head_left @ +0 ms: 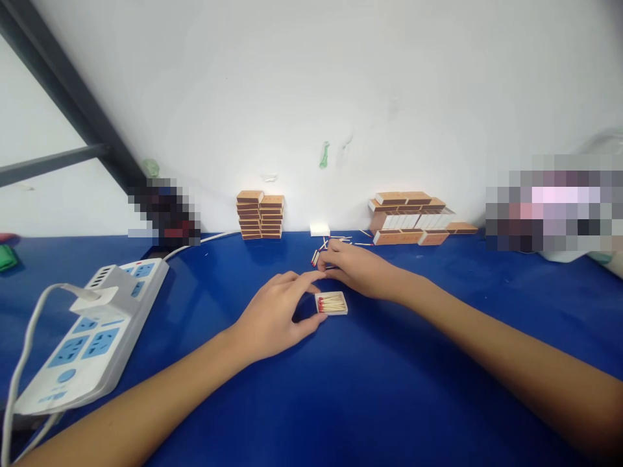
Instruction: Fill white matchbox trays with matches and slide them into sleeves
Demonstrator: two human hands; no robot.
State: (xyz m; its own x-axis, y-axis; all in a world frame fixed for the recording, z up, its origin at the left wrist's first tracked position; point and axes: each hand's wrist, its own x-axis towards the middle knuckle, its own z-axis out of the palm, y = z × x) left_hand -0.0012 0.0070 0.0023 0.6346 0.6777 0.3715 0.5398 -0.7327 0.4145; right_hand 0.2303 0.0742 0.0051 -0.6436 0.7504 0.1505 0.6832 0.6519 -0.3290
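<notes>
A small white matchbox tray (343, 310) with red-headed matches (331, 303) lies on the blue tabletop. Its left end sits between the thumb and fingers of my left hand (275, 314), which steadies it. Just behind the tray, my right hand (357, 267) reaches in with its fingertips drawn together in a pinch. Whatever is between those fingertips is hidden. A few loose matches (315, 258) lie right beside them, and more loose matches (343, 239) are scattered behind the hand. Against the wall stands a white piece (320, 229), perhaps another tray.
Two stacks of matchboxes (259, 215) stand by the wall at left. A wider pile of matchboxes (411, 220) is at right, some with white sides showing. A power strip (97, 331) with a plugged-in white adapter and cable (29, 344) occupies the left side. Blurred items flank both sides.
</notes>
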